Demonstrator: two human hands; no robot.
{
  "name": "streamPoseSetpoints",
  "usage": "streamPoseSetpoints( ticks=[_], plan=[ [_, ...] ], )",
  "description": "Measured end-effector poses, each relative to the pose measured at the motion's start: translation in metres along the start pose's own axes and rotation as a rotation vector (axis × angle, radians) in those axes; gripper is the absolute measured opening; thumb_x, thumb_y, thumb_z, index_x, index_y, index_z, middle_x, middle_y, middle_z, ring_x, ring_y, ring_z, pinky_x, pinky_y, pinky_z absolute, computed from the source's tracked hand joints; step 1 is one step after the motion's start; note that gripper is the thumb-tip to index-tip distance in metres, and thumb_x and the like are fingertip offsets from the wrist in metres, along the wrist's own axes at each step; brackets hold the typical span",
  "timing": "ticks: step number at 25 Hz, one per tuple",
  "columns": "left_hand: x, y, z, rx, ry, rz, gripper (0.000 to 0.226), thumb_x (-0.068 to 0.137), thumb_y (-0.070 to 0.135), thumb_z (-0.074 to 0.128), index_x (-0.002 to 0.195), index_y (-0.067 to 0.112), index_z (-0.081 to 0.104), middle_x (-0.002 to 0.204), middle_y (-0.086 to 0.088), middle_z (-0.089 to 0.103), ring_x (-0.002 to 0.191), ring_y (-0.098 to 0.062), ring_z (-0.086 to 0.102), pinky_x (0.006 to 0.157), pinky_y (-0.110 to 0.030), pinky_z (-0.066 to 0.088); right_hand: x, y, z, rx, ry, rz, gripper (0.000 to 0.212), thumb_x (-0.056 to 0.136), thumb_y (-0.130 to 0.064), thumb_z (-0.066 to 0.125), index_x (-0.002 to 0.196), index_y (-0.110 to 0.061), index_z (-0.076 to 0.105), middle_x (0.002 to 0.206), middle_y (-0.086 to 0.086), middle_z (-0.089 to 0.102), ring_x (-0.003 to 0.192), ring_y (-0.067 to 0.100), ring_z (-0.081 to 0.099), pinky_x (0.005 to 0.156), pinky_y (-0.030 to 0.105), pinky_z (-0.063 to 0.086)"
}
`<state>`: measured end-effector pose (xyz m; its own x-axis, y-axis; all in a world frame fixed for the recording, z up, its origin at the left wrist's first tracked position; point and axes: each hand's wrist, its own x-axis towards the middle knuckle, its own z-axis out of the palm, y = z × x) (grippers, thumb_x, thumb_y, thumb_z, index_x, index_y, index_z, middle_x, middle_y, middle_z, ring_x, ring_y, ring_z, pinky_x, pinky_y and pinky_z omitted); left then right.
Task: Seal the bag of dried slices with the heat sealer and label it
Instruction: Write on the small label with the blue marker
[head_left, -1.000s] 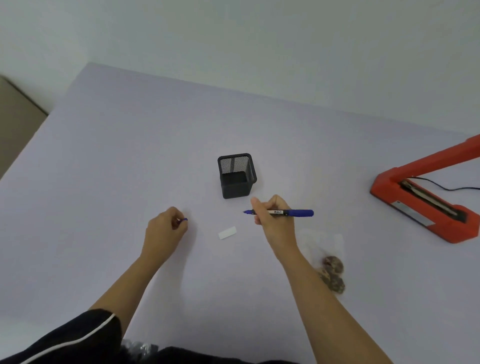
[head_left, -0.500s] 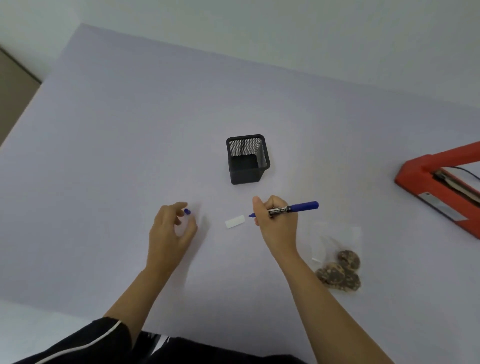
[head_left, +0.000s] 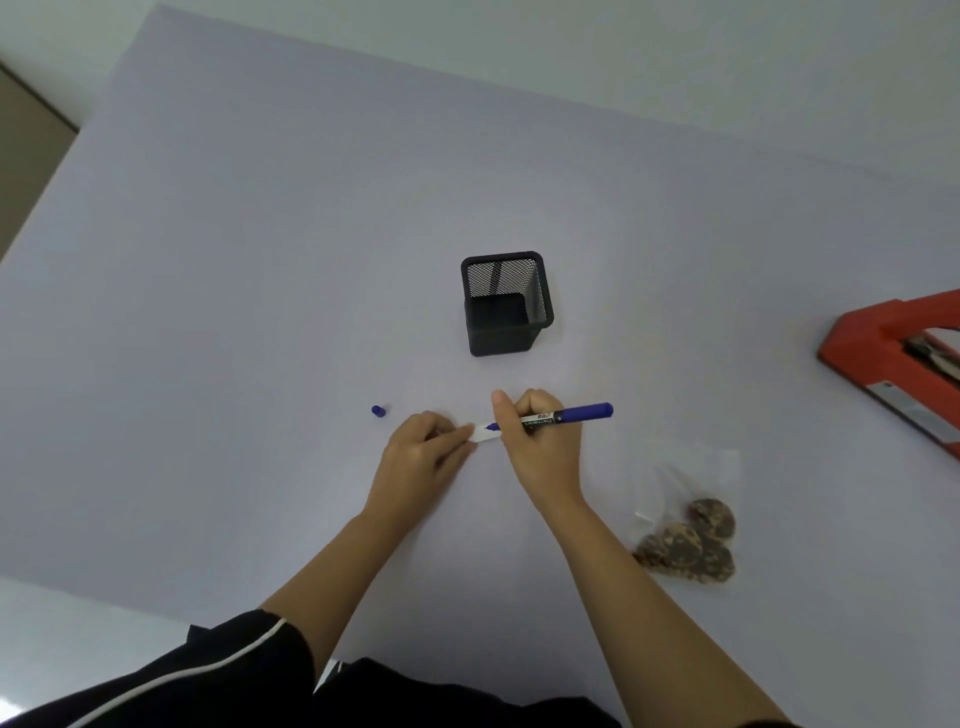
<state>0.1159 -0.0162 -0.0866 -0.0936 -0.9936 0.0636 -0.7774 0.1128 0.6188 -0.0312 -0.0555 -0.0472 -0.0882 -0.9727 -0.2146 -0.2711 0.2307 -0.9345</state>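
– Looking for the label (head_left: 484, 434) first: where does it lie?
– Flat on the desk (head_left: 260, 322), between the two hands, with only a short white strip of it showing. Its long axis runs across, left to right, rising a little toward the right.
– What holds it?
– The left hand (head_left: 423, 454) lays nearly straight fingers (head_left: 457, 434) on the strip's left end and presses it down; nothing curls round it. The right hand (head_left: 540, 447) grips the blue pen (head_left: 571, 414) in closed fingers, with the tip pointing left onto the visible part of the strip. Whether any ink is down is too small to tell.
– So what does the stroke turn on?
– My guess is that pen and strip lie almost in one line, so the writing should run along that axis, and the pinned left end should stop it sliding.
– And the bag of dried slices (head_left: 685, 519)?
– On the desk to the right of the right forearm, apart from it and nearer that hand. I cannot tell whether its mouth is sealed.
– Further out?
– The pen cap (head_left: 378, 411) lies just left of the left hand, the black mesh holder (head_left: 506, 312) stands beyond both hands, and the red heat sealer (head_left: 878, 358) is at the right edge, well apart from the bag
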Motion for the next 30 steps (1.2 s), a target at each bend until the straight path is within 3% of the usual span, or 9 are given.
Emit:
streamPoseSetpoints(
  ticks=[6, 10, 16, 24, 28, 30],
  plan=[
    [0.0, -0.006, 0.0, -0.07, -0.03, -0.013, 0.038, 0.083, 0.032, 0.064, 0.112, 0.007, 0.068, 0.09, -0.006, 0.059, 0.073, -0.01, 0.05, 0.066, -0.016, 0.044, 0.0, 0.011, -0.004, 0.016, 0.024, 0.032, 0.04, 0.088, -0.021, 0.063, 0.057, -0.003, 0.046, 0.054, 0.011, 0.052, 0.05, 0.011, 0.046, 0.051, 0.016, 0.04],
    [0.003, -0.006, -0.001, -0.068, -0.034, -0.008, 0.035, 0.082, 0.027, 0.067, 0.112, 0.009, 0.068, 0.091, -0.005, 0.059, 0.07, -0.009, 0.049, 0.064, -0.018, 0.044, 0.0, 0.015, -0.003, -0.007, 0.017, 0.036, 0.036, 0.088, -0.023, 0.063, 0.056, -0.012, 0.049, 0.058, 0.012, 0.057, 0.053, 0.016, 0.051, 0.053, 0.016, 0.043],
    [0.007, -0.005, 0.0, 0.022, -0.017, 0.107, 0.035, 0.086, 0.035, 0.054, 0.101, 0.01, 0.073, 0.084, -0.004, 0.065, 0.066, -0.016, 0.061, 0.06, -0.017, 0.043, -0.001, 0.015, 0.002, 0.012, 0.03, 0.008, 0.036, 0.089, -0.02, 0.062, 0.057, -0.009, 0.048, 0.055, 0.007, 0.054, 0.051, 0.009, 0.047, 0.053, 0.014, 0.041],
    [0.008, -0.007, 0.003, 0.047, 0.016, 0.152, 0.039, 0.084, 0.042, 0.055, 0.103, 0.013, 0.073, 0.086, -0.001, 0.066, 0.065, -0.013, 0.06, 0.055, -0.02, 0.049, 0.0, 0.025, 0.009, 0.009, 0.13, -0.18, 0.035, 0.092, -0.029, 0.051, 0.059, -0.026, 0.038, 0.054, -0.007, 0.045, 0.052, 0.01, 0.046, 0.05, 0.016, 0.04],
    [0.01, -0.008, 0.007, 0.049, 0.065, 0.166, 0.038, 0.081, 0.043, 0.061, 0.101, 0.013, 0.073, 0.084, -0.001, 0.065, 0.066, -0.013, 0.06, 0.055, -0.021, 0.05, 0.008, 0.04, 0.016, 0.021, 0.187, -0.223, 0.037, 0.089, -0.029, 0.045, 0.058, -0.009, 0.045, 0.053, -0.003, 0.047, 0.051, 0.007, 0.048, 0.051, 0.01, 0.04],
    [0.01, -0.009, 0.008, 0.055, 0.066, 0.167, 0.038, 0.081, 0.044, 0.061, 0.1, 0.013, 0.073, 0.084, -0.002, 0.065, 0.067, -0.013, 0.06, 0.056, -0.02, 0.049, 0.009, 0.043, 0.016, 0.007, 0.181, -0.25, 0.035, 0.089, -0.027, 0.045, 0.058, -0.011, 0.045, 0.054, 0.001, 0.048, 0.052, 0.008, 0.048, 0.051, 0.01, 0.04]
  ],
)
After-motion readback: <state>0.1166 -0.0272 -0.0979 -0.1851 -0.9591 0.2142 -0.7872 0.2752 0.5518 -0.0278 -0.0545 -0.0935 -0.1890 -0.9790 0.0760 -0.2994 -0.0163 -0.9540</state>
